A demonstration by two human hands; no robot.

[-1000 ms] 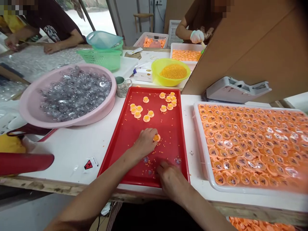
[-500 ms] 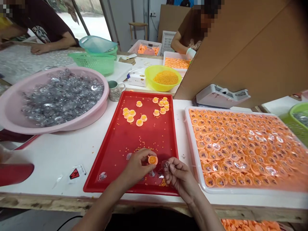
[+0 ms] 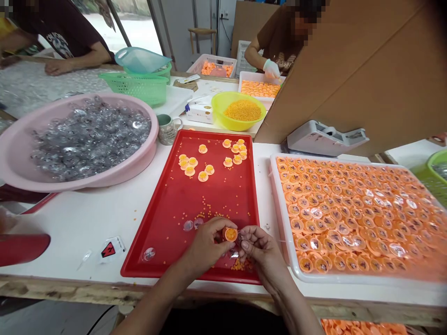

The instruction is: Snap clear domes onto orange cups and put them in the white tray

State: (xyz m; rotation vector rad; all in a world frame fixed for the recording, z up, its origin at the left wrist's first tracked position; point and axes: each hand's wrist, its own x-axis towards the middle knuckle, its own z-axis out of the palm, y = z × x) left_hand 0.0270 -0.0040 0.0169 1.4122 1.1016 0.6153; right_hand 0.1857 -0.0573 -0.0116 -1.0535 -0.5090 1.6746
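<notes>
Between the thumb and fingers of my left hand (image 3: 207, 244) is a small orange plastic cup (image 3: 231, 234) with yellow-orange beads inside. My right hand (image 3: 260, 246) pinches a clear plastic cap (image 3: 240, 238), mostly covered by the fingers, close beside the cup. Both hands are over the near end of a red tray (image 3: 195, 200). Several more bead-filled orange cups (image 3: 203, 176) stand in the tray's far half. Loose beads (image 3: 209, 207) are scattered on it, and a clear cap (image 3: 149, 254) lies in its near left corner.
At left is a pink basin (image 3: 139, 170) heaped with clear caps. A white tray (image 3: 279, 204) of capped orange cups stands at right. Behind are a mug (image 3: 168, 130), a yellow bowl (image 3: 218, 109) of beads, a tape dispenser (image 3: 324, 137) and a cardboard sheet (image 3: 349, 70). Two people work across the table.
My left hand has moved the orange cup rightward, toward the cap in my right hand. The cup and cap are now close together. The co-worker's gloved hand at the back has moved left.
</notes>
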